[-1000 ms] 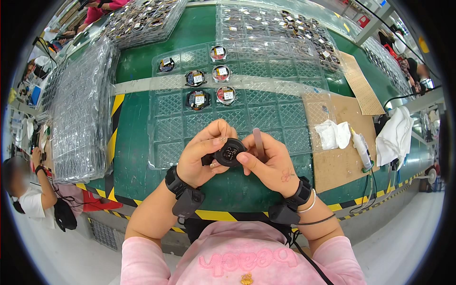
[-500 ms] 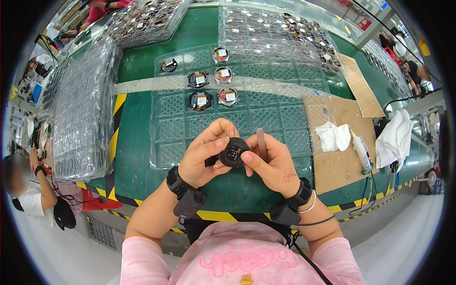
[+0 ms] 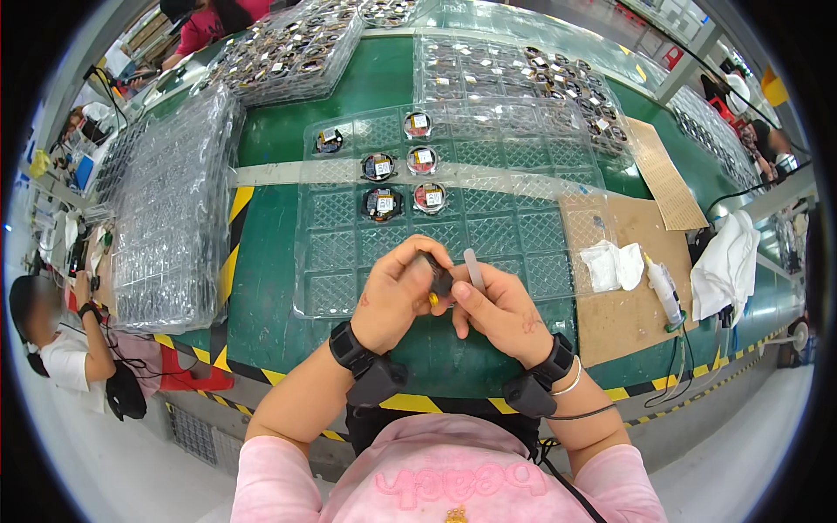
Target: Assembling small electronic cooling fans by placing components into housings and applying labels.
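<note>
— Where's the small black round part [image 3: 440, 281]?

— Pinched between my left hand [image 3: 394, 295] and right hand [image 3: 499, 311], just above the clear tray's [image 3: 331, 261] near edge.

— And the grey stick [image 3: 473, 269]?

— My right fingers [image 3: 466, 296] clamp it upright, beside the part.

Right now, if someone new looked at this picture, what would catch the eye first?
Probably the left hand and right hand, meeting at the near edge of the green table and holding a small round black part between them. Just beyond lies a clear compartment tray with six similar round parts in its far left cells, and stacked clear trays at the left.
</note>
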Demonstrator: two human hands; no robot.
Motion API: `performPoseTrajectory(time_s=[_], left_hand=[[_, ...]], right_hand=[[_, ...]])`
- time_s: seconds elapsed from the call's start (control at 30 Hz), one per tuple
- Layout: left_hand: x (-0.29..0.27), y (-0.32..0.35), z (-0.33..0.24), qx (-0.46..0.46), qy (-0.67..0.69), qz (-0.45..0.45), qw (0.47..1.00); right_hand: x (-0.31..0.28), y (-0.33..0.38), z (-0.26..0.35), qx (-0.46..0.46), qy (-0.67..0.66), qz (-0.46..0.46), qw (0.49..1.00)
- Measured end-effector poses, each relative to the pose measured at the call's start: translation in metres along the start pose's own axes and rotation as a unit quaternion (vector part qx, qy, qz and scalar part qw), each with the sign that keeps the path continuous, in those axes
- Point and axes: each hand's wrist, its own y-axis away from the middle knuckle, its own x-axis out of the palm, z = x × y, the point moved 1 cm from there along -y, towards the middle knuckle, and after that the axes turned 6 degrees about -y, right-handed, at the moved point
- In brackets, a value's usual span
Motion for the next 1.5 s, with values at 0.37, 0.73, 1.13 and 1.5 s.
performPoseTrajectory(time_s=[0.37, 0.73, 1.13, 1.5], left_hand=[[-0.087, -0.048, -0.077, -0.050, 0.090, -0.287, 0.952], [-0.163, -0.144, -0.053, -0.041, -0.751, -0.230, 0.617], [-0.165, -0.161, -0.062, -0.182, -0.766, -0.151, 0.597], [-0.167, -0.144, -0.045, 0.040, -0.765, -0.238, 0.597]], right_hand=[[-0.006, 0.000, -0.001, -0.026, 0.070, 0.039, 0.996], [-0.005, 0.000, 0.000, -0.016, 0.077, 0.039, 0.996], [-0.006, 0.000, -0.002, -0.028, 0.059, 0.048, 0.997], [-0.010, 0.001, -0.003, -0.033, 0.077, 0.041, 0.996]])
